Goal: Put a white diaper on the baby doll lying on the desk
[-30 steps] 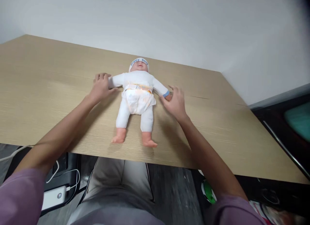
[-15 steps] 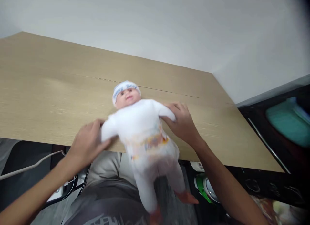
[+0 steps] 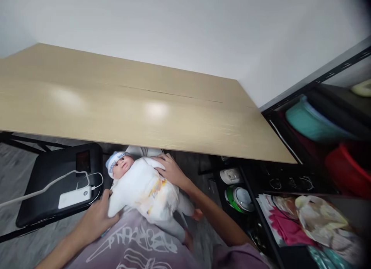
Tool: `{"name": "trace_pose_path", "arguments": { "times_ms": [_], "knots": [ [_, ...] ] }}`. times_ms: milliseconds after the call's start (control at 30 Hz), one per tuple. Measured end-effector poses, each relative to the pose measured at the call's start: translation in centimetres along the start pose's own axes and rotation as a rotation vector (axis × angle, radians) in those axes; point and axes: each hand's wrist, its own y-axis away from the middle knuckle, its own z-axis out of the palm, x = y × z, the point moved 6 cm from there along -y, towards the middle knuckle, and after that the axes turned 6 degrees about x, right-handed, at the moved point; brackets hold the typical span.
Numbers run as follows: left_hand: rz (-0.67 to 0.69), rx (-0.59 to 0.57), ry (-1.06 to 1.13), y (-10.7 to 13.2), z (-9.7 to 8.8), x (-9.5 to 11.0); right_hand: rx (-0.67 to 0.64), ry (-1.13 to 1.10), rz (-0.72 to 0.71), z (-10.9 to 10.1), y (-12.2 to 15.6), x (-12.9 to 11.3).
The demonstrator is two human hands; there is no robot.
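A baby doll (image 3: 142, 190) in white clothes, a printed diaper and a white-and-blue cap lies on my lap, below the front edge of the wooden table (image 3: 121, 107). Its head points to the upper left and its feet toward the lower right. My left hand (image 3: 97, 217) grips the doll's arm on the left side. My right hand (image 3: 171, 170) is closed around the doll's other arm and shoulder.
A black stool (image 3: 43, 184) at the left carries a white power bank (image 3: 74, 197) with a cable. A dark shelf unit (image 3: 319, 157) at the right holds teal and red containers and bags. A green-and-white object (image 3: 239, 197) lies on the floor.
Both hands lifted the doll off the table and brought it down toward me onto my lap. The view has tilted downward and to the right.
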Motion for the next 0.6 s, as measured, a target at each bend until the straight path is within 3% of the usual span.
{"name": "trace_pose_path", "arguments": {
  "times_ms": [100,200,300,367,467,533,600],
  "knots": [
    [0.038,0.003,-0.074,0.1,-0.3,0.1,-0.022,-0.194,0.11,2.7,0.4,3.1],
    [0.192,0.212,-0.332,0.5,-1.5,1.2,0.025,-0.373,0.154,2.2,2.3,4.3],
    [0.415,0.392,-0.431,-0.2,-2.7,4.9,-0.029,-0.446,0.202,1.1,4.5,3.6],
    [0.585,0.319,-0.31,-2.2,-2.6,8.3,-0.035,-0.445,0.219,0.7,5.3,2.9],
    [0.798,0.015,-0.068,-6.0,-1.3,12.8,0.011,-0.422,0.243,1.1,5.5,2.9],
    [0.853,-0.1,0.003,-8.3,-0.4,14.2,0.039,-0.41,0.288,2.1,5.5,4.2],
    [0.859,-0.137,0.035,-9.7,0.2,14.8,0.063,-0.405,0.338,3.4,5.4,6.3]
  ]
}}
